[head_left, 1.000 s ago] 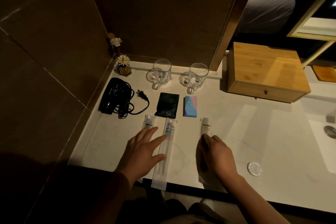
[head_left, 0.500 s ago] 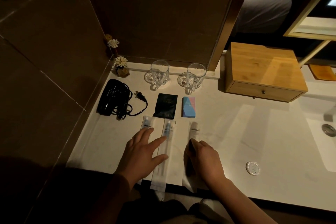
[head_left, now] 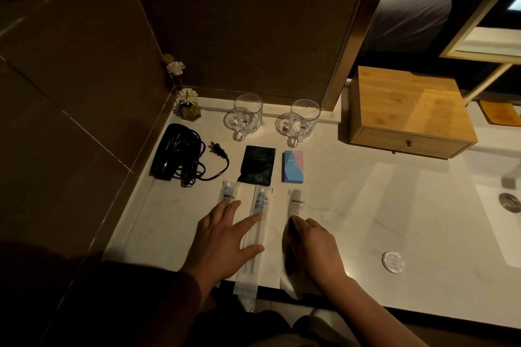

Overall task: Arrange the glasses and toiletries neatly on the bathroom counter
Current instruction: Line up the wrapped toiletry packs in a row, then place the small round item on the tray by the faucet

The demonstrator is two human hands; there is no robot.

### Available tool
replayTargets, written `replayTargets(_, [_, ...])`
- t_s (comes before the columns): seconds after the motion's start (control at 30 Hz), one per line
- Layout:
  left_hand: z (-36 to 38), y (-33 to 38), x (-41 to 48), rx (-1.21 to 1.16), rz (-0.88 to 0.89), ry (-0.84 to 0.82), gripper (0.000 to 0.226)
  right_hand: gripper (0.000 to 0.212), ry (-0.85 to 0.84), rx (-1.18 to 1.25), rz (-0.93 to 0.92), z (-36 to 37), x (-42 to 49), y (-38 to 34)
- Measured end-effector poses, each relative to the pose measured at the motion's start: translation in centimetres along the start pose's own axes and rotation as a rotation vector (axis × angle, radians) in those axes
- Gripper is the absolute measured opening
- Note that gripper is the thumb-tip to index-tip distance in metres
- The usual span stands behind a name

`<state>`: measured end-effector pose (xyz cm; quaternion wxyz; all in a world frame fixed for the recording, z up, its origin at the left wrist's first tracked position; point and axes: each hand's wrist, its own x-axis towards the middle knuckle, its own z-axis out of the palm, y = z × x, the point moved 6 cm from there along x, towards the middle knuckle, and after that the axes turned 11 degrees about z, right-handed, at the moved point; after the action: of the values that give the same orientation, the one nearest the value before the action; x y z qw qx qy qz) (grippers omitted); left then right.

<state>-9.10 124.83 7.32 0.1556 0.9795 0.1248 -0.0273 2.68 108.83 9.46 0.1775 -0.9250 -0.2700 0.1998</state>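
Observation:
Two clear glass mugs (head_left: 248, 115) (head_left: 304, 120) stand side by side at the back of the white counter (head_left: 380, 211). In front of them lie a black sachet (head_left: 258, 165) and a blue-pink box (head_left: 293, 166). Three long wrapped packets lie in a row near the front edge. My left hand (head_left: 222, 242) rests flat, fingers spread, over the left packet (head_left: 229, 191) and the middle packet (head_left: 260, 200). My right hand (head_left: 313, 251) presses its fingertips on the right packet (head_left: 294, 200), which holds a comb.
A black hair dryer (head_left: 174, 153) with its coiled cord lies at the left wall. A small flower vase (head_left: 188, 105) stands in the corner. A wooden drawer box (head_left: 408, 113) sits at the back right. A round white cap (head_left: 392, 262) lies right; the sink drain (head_left: 509, 201) is far right.
My right hand has slid the comb packet to the left, closer to the middle packet. My left hand has stayed on the two left packets.

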Motion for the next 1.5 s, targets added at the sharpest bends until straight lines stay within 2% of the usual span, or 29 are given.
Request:
replayTargets(0.23, [-0.3,0.1,0.0,-0.020,-0.006,0.016,0.074,0.021,0.013,0.055,0.012,-0.2,0.1,0.2])
replayTargets(0.5, [-0.8,0.1,-0.4,-0.070,-0.014,0.062,0.071,0.015,0.029,0.099,0.010,-0.6,-0.2,0.7])
replayTargets(0.73, [-2.3,1.4,0.2,-0.032,-0.028,0.123,0.053,0.029,0.104,0.165,0.082,-3.6,-1.1,3.5])
replayTargets(0.9, [-2.8,7.5,2.2,-0.099,0.102,0.186,0.044,0.023,0.232,0.178,0.212,-8.1,-3.2,9.8])
replayTargets(1.13, [0.7,16.7,6.8,-0.074,0.294,0.031,0.047,0.023,0.178,0.079,0.377,-10.4,-5.5,18.0])
replayTargets(1.23, [2.2,18.9,8.8,-0.033,0.306,0.007,0.046,0.026,0.169,0.071,0.360,-10.4,-5.6,19.4])
replayTargets(1.4, [3.3,20.5,11.7,0.012,0.230,0.016,0.045,0.054,0.071,0.018,0.317,-9.5,-4.7,19.9])
replayTargets(1.5, [3.4,21.2,13.2,0.061,0.214,0.017,0.044,0.041,0.098,-0.031,0.244,-9.2,-4.1,19.2])
